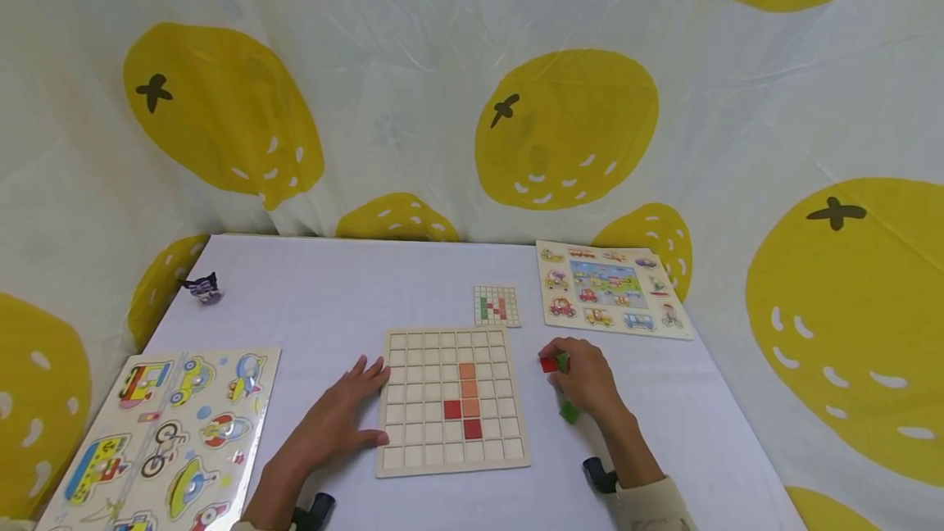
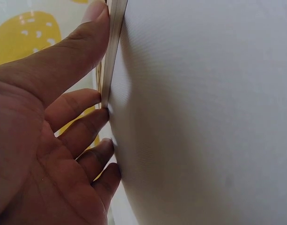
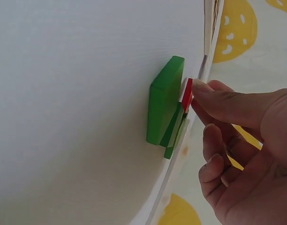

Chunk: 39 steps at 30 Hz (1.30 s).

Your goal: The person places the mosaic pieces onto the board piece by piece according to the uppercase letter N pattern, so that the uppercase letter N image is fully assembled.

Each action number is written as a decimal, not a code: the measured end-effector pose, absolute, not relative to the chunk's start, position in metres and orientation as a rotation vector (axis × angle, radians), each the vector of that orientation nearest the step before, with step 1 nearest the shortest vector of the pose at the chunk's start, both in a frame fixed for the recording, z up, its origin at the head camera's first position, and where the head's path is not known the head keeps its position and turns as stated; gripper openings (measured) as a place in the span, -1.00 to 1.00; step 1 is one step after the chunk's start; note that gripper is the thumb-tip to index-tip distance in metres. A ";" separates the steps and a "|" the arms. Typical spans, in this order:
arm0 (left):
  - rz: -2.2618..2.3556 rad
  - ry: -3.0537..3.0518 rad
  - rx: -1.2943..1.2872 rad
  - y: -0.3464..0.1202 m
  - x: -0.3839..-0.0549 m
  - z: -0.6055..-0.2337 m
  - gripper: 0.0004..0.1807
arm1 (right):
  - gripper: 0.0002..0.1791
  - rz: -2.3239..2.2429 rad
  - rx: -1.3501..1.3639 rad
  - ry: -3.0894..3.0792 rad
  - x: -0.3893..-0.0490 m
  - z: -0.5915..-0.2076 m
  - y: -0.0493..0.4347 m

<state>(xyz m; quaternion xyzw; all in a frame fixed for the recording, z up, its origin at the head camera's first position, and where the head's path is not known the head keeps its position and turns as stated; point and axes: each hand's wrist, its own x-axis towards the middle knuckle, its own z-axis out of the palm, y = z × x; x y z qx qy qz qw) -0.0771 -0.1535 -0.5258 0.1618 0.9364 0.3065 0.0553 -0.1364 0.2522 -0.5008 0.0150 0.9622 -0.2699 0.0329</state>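
Note:
A wooden grid board [image 1: 420, 400] lies on the white table, with three orange tiles [image 1: 468, 389] in a column and two red tiles [image 1: 473, 429] set in its cells. My left hand [image 1: 335, 412] rests at the board's left edge, thumb and fingers spread; in the left wrist view the fingertips [image 2: 102, 114] touch its side. To the right of the board, my right hand [image 1: 586, 379] pinches a loose red tile [image 3: 187, 95] between thumb and finger, low over the table. Green tiles [image 3: 165, 103] lie close by, one [image 1: 569, 412] below the palm.
A small patterned grid card [image 1: 497, 306] lies behind the board. At back right is a vehicle picture puzzle [image 1: 612, 288], and a larger vehicle puzzle [image 1: 165, 433] lies at front left. A small dark purple object [image 1: 203, 288] stands near the back left corner.

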 end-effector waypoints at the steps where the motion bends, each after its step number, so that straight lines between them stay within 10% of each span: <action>1: 0.933 2.841 0.491 -0.154 -0.077 -0.526 0.11 | -0.63 -0.815 0.041 2.971 -0.137 -0.502 0.252; 39: 0.896 2.833 0.503 -0.154 -0.078 -0.523 0.12 | -0.81 -1.130 0.063 2.886 -0.118 -0.495 0.190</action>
